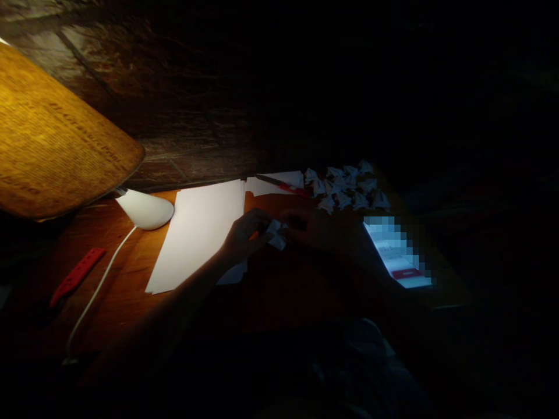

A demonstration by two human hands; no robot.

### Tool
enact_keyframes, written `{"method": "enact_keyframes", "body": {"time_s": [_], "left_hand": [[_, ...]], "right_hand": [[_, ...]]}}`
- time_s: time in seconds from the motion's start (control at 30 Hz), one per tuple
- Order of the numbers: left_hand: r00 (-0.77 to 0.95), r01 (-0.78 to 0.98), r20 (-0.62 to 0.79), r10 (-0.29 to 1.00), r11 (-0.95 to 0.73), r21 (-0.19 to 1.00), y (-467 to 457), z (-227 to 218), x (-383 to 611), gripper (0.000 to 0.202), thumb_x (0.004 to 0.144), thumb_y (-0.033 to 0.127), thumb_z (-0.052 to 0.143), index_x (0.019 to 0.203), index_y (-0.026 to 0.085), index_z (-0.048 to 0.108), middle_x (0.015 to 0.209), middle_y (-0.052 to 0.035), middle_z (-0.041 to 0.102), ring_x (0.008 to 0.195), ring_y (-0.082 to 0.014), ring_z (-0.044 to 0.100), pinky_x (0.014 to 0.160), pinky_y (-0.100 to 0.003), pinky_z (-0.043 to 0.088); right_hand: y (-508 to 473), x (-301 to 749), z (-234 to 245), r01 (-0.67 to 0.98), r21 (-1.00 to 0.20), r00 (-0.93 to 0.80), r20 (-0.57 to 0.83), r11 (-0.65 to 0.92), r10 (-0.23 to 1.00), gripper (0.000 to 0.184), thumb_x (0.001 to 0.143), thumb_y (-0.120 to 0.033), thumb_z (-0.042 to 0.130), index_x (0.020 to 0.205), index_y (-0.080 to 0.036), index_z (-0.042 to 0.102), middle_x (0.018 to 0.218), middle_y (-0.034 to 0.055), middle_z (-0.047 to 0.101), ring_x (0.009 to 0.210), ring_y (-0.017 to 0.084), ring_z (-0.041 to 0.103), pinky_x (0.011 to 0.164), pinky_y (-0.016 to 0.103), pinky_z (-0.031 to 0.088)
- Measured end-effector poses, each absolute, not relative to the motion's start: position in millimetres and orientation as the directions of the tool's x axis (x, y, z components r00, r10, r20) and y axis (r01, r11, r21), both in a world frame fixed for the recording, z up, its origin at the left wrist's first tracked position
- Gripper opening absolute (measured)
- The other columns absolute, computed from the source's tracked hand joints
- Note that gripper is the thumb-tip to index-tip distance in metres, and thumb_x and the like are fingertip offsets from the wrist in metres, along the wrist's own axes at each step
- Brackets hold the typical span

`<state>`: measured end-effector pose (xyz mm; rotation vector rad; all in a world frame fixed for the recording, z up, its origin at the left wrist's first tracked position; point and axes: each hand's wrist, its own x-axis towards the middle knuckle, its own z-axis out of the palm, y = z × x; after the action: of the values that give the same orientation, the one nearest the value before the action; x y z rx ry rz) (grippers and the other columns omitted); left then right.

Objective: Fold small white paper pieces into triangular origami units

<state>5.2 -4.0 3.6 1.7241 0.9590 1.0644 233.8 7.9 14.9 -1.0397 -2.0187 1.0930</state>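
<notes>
A small piece of folded white paper [276, 235] is held between my two hands above the wooden table. My left hand [245, 233] pinches its left side, lit by the lamp from the left. In deep shadow, my right hand [305, 228] grips the right edge of the same paper. Large white paper sheets [203, 224] lie in a stack under and behind my left forearm. Several small folded paper figures [345, 187] stand grouped at the back right, beyond my right hand.
Smaller paper pieces [275, 184] lie at the back with red-handled scissors [282, 185] on them. A lamp [146, 209] with a large shade [61, 134] stands left, its white cord trailing forward. A red power strip [77, 276] lies nearby. A lit phone-like screen [395, 250] rests right.
</notes>
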Motion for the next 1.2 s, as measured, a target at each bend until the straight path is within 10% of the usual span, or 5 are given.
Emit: {"method": "enact_keyframes", "body": {"time_s": [0.23, 0.47, 0.73, 1.2], "left_hand": [[0.342, 0.176, 0.219, 0.914, -0.291, 0.94, -4.8, 3.6, 4.1, 0.035, 0.081, 0.03, 0.078, 0.11, 0.02, 0.059, 0.087, -0.0033, 0.072, 0.076, -0.0158, 0.071, 0.068, -0.028, 0.06], [0.4, 0.233, 0.232, 0.887, -0.344, 0.91, -2.7, -3.5, 4.5, 0.032, 0.087, 0.031, 0.074, 0.113, 0.02, 0.059, 0.091, -0.0045, 0.073, 0.078, -0.0162, 0.071, 0.069, -0.03, 0.06], [0.455, 0.501, 0.528, 0.717, -0.696, 0.514, -3.8, 2.0, -0.9, 0.009, 0.098, 0.024, 0.063, 0.104, 0.019, 0.068, 0.104, -0.0081, 0.069, 0.099, -0.0215, 0.066, 0.085, -0.038, 0.059], [0.804, 0.451, 0.277, 0.526, -0.844, 0.291, -10.7, -0.1, 1.1, 0.03, 0.104, 0.02, 0.054, 0.128, 0.027, 0.071, 0.118, -0.0082, 0.073, 0.109, -0.0248, 0.066, 0.093, -0.041, 0.056]], "right_hand": [[7.2, 229.8, 6.6, 0.368, -0.87, -0.581, 0.06, 0.328, 0.812, 0.016, 0.089, -0.03, 0.072, 0.098, -0.016, 0.074, 0.092, 0.0039, 0.075, 0.08, 0.018, 0.065, 0.072, 0.03, 0.047], [7.8, 228.9, 8.9, 0.35, -0.876, -0.536, 0.103, 0.331, 0.838, 0.045, 0.085, -0.025, 0.076, 0.129, -0.018, 0.067, 0.091, 0.0023, 0.073, 0.077, 0.017, 0.063, 0.07, 0.029, 0.047], [12.3, 228.8, 3.5, 0.616, -0.727, -0.331, 0.11, 0.303, 0.937, 0.013, 0.089, -0.031, 0.073, 0.093, -0.019, 0.075, 0.087, 0.0042, 0.077, 0.076, 0.017, 0.066, 0.067, 0.027, 0.042], [14.4, 234.9, 4.7, 0.712, -0.617, -0.357, 0.094, 0.336, 0.929, 0.013, 0.089, -0.029, 0.073, 0.097, -0.02, 0.077, 0.083, 0.0021, 0.073, 0.074, 0.017, 0.063, 0.065, 0.029, 0.036]]}}
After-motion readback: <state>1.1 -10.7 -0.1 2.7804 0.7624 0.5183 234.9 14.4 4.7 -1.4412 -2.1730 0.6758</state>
